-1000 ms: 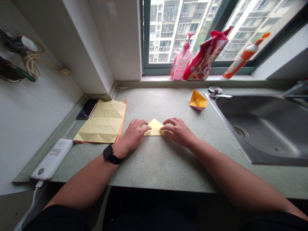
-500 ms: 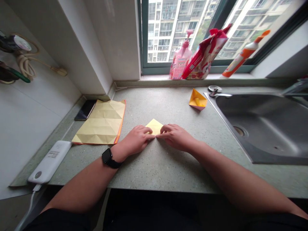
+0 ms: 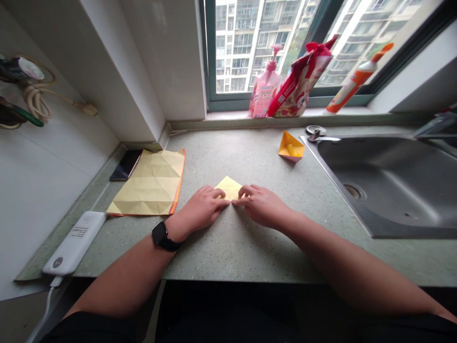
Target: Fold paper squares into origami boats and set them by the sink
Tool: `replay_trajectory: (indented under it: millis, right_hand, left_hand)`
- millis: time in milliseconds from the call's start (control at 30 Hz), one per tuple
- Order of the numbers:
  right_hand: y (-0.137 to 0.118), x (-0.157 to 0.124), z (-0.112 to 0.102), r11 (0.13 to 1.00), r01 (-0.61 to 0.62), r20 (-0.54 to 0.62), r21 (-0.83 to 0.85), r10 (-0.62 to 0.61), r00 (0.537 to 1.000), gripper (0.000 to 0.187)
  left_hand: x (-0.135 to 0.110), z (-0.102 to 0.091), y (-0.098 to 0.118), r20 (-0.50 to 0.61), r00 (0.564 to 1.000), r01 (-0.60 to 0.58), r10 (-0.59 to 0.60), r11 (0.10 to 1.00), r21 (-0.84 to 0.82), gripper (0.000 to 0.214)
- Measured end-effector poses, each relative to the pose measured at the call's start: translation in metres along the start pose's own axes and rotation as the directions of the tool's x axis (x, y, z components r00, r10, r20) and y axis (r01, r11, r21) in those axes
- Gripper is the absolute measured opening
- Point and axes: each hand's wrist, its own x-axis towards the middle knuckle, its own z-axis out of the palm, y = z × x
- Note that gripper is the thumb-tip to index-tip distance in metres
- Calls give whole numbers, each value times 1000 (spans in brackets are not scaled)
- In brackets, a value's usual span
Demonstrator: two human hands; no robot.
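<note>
Most of the view is taken up by the counter (image 3: 228, 252), with the sink (image 3: 389, 190) set into its right side. A creased stack (image 3: 150, 178) of sheets is laid on the left, touched by the power bank (image 3: 76, 240) at its near corner. Between stack and sink, the paper (image 3: 228, 185) is kept flat on the counter, its point turned toward the window (image 3: 250, 47). Its near edge appears pinched between thumb and bent fingers by the left hand (image 3: 203, 207) and likewise by the right hand (image 3: 263, 205), the thumb tips being just apart. Beyond, near the sink, a small orange box (image 3: 292, 146) is stood, touched by neither hand. A crooked crease could be caused by uneven pressure from the two thumbs; the paper could be skewed if one side were pulled harder, or torn at the edge by too tight a grip. Its underside is hidden, so a slipped layer could be missed.
</note>
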Motion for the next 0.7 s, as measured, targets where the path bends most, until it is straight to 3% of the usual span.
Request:
replay_trajectory:
  millis: [333, 700]
  right_hand:
    - [-5, -4, -14, 989, -147, 84, -24, 148, 985, 37]
    - [11, -19, -32, 957, -288, 158, -42, 291, 943, 31]
  left_hand:
    - [-6, -11, 11, 33, 994, 98, -100, 994, 57, 24]
    - [-20, -19, 6, 27, 969, 239, -244, 964, 117, 28]
